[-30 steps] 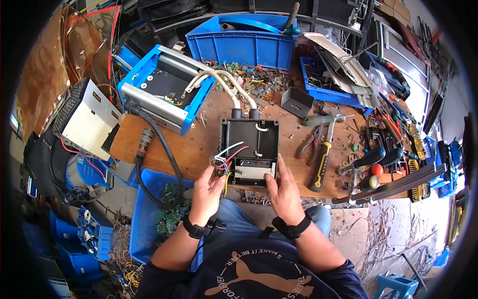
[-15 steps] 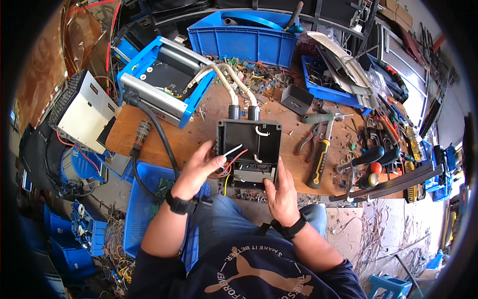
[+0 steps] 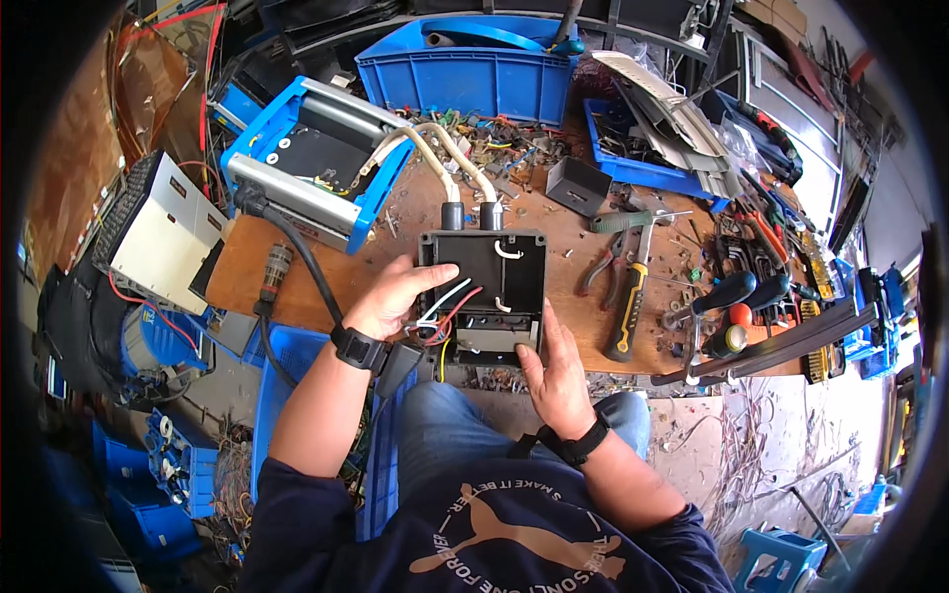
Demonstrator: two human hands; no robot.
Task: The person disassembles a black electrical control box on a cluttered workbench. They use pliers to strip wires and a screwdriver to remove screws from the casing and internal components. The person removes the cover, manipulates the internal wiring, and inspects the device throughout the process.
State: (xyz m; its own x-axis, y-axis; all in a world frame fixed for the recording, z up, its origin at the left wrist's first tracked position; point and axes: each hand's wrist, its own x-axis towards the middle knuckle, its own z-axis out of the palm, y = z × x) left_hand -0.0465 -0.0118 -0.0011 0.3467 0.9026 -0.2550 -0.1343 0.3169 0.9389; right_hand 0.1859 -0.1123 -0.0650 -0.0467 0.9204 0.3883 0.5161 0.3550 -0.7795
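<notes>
A black open-topped electrical box (image 3: 479, 259) lies at the near edge of the workbench. Two thick beige cables (image 3: 470, 165) leave it through black glands (image 3: 452, 215) on its far side. Inside are white and red wires (image 3: 458, 308) and a grey component (image 3: 494, 340); a yellow wire hangs at the near left. My left hand (image 3: 388, 296) grips the box's left wall, its thumb over the rim and its other fingers largely hidden. Around the near right corner my right hand (image 3: 557, 381) is closed, thumb on the near rim and fingers along the right side.
Pliers (image 3: 597, 269), a yellow-black handled tool (image 3: 629, 311) and a green-handled screwdriver (image 3: 618, 222) lie to the right. A blue-framed case (image 3: 326, 163) stands at the back left, with a black cable (image 3: 301, 252) beside it. Blue crates (image 3: 465, 84) and scrap line the back.
My left hand has moved up along the box's left side, its thumb now resting farther in over the rim. The right hand keeps its hold. The whole view has shifted slightly.
</notes>
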